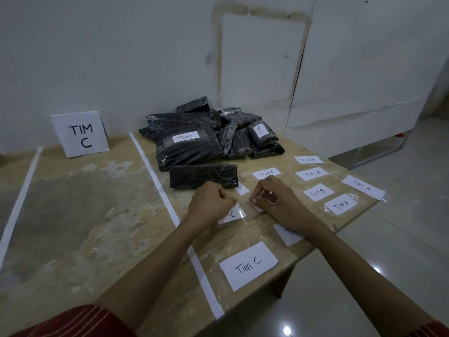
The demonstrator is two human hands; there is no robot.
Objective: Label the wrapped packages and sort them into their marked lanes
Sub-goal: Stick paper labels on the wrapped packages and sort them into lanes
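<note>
A heap of black wrapped packages [194, 139] lies at the back of the table; one bears a "TIM C" label [185, 136], another a "TIM B" label [259, 130]. A single unlabelled black package [202, 175] lies just in front of the heap. My left hand [210, 204] pinches the edge of a taped "TIM C" label [232, 214] on the table. My right hand [277, 200], fingers curled, pinches at clear tape beside it. Several loose labels reading TIM A [312, 173], TIM B [318, 192] and TIM C [248, 265] lie around.
A standing "TIM C" sign [80, 133] marks the lane at back left. White tape strips [155, 176] divide the table into lanes. The table's right edge [352, 220] drops to a glossy tiled floor. A white wall stands behind.
</note>
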